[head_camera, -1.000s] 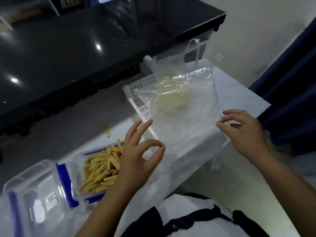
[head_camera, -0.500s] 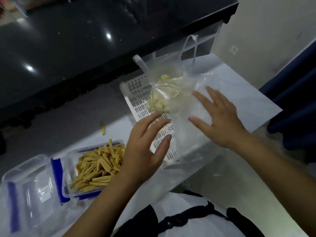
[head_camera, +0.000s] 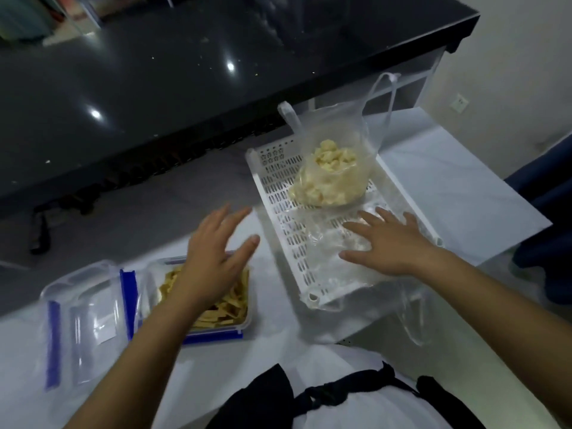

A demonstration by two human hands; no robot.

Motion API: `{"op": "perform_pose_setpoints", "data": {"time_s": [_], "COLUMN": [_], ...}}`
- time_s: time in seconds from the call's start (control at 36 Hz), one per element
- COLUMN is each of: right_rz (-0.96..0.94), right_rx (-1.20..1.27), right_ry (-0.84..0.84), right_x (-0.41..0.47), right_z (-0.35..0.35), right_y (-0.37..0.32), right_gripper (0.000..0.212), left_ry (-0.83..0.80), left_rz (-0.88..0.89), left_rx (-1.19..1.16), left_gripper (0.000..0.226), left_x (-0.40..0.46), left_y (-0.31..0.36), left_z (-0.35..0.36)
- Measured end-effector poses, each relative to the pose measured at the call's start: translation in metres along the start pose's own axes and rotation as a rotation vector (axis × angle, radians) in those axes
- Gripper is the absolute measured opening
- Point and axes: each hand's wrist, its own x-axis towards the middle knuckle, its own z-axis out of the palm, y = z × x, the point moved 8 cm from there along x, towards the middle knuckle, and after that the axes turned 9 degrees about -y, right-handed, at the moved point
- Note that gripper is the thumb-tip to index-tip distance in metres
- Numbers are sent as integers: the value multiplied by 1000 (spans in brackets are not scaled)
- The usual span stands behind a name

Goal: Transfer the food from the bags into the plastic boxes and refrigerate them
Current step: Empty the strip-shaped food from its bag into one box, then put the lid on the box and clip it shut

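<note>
Right hand (head_camera: 393, 246) lies flat, fingers spread, on the empty bag (head_camera: 337, 243) in the tray (head_camera: 278, 193). Left hand (head_camera: 213, 261) hovers open, grasping nothing, over the box (head_camera: 244, 317). The food bag (head_camera: 331, 178) sits in the tray.

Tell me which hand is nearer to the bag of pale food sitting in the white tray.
Right. The right hand lies flat in the white tray, just below the bag of pale food. The left hand hovers over the box of yellow strips, outside the tray.

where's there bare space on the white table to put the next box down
Bare tabletop runs right of the white slotted tray, out to the far corner. A narrower strip lies between the tray and the filled box. The tray holds two bags, and the left side is crowded with the box and its lid.
</note>
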Motion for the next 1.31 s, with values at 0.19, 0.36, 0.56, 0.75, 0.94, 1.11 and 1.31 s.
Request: {"op": "perform_pose_setpoints", "data": {"time_s": [0.19,0.36,0.56,0.75,0.94,1.11,1.31], "right_rz": [-144,-145,-59,-93,-320,-327,-329], "right_rx": [283,185,193,206,358,391,451], "right_ry": [209,135,209,314,411,317,268], "right_x": [-49,-63,-76,-93,-97,-87,-78], "right_z": [-31,7,27,30,33,51,54], "right_y": [-56,-107,-117,-138,-189,-210,-219], "right_gripper": [84,74,73,65,58,61,59], "left_ry": [-89,-229,-201,-170,-93,41,139], "left_rz": [-332,-388,-315,-228,-165,-50,-116], "left_rx": [-60,59,266,246,24,-56,-90], "left_gripper": [44,60,53,52,54,52,41], "left_x": [39,83,112,115,86,4,-74], "left_y": [-103,-137,-135,-140,-138,-135,-152], "left_z": [-45,-23,-4,3,-30,-65,-33]}}
